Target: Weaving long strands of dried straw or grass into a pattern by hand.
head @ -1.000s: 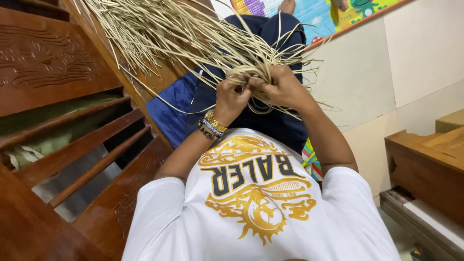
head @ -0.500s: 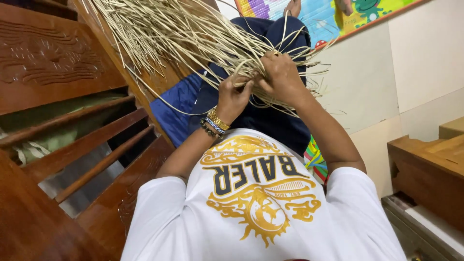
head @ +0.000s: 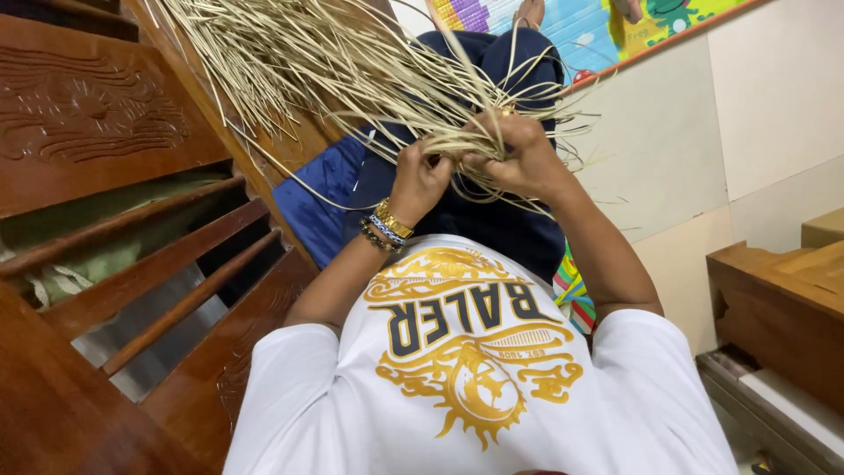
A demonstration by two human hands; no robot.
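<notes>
White shirt (head: 475, 387) nearest, gold print on front. Carved wooden bench (head: 114, 264) alongside, slatted back. Left hand (head: 420, 179) with bracelets (head: 387, 229) at wrist, closed around straw strips (head: 352, 62). Right hand (head: 514, 154) just beside it, clenched on same strips, fingers wrapped tight. Strips gathered between both hands above lap, loose ends fanning up and away across bench. Dark blue trousers (head: 510, 62) beyond, bare foot (head: 527, 12) on colourful mat (head: 607, 26).
</notes>
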